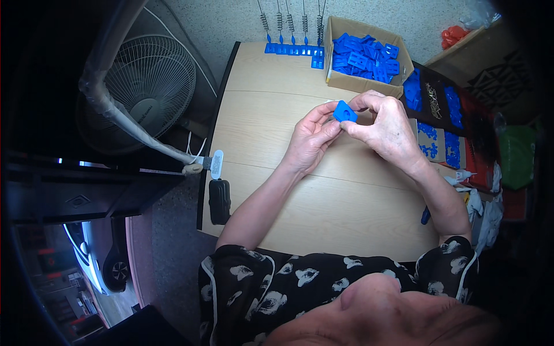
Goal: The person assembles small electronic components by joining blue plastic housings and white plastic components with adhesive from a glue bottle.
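Observation:
Between my hands, above the far middle of the table (346, 213), is a small blue plastic piece (344, 111). It looks diamond-shaped from here, with a dark round hollow on the side facing me. My left hand (311, 137) pinches its left and lower edge between thumb and fingers. From the right, my right hand (388, 128) has its thumb and curled forefinger at the piece's right edge. The fingertips partly cover the piece, so any smaller part between them is hidden.
Behind my hands stands a cardboard box (363, 86) heaped with flat blue pieces. A row of blue pieces with springs (294, 49) lines the back edge. Small blue parts fill trays (430, 141) at the right. A black case (219, 202) lies left, beyond which is a fan (149, 95).

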The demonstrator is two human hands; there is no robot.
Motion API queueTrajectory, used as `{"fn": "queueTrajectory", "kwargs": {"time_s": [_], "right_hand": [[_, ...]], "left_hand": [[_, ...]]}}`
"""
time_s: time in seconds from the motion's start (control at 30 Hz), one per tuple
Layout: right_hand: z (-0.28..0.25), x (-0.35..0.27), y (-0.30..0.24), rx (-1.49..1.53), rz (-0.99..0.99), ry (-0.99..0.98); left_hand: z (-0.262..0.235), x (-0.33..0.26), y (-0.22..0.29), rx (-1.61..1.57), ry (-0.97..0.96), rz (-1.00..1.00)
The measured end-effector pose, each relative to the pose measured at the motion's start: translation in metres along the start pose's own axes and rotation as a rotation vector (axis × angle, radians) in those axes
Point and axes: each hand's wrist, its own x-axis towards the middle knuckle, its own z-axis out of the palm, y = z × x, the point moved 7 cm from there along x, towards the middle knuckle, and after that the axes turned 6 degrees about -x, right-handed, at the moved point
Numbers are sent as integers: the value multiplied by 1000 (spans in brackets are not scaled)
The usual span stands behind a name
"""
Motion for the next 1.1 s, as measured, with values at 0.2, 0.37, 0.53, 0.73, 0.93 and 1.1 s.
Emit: {"fn": "queueTrajectory", "kwargs": {"time_s": [0.2, 0.37, 0.53, 0.73, 0.93, 1.1], "right_hand": [[-2, -2, -3, -26, 42, -14], [-1, -4, -3, 1, 46, -8], [-1, -5, -7, -9, 9, 10], [0, -4, -6, -15, -5, 37], [1, -4, -5, 2, 0, 42], [5, -1, -3, -76, 26, 26]], "left_hand": [[1, -1, -1, -9, 5, -5], [3, -2, 0, -16, 0, 1], [4, -2, 3, -14, 2, 12], [2, 0, 1, -12, -12, 15], [1, -2, 0, -12, 4, 15], [-9, -2, -7, -34, 46, 31]]}}
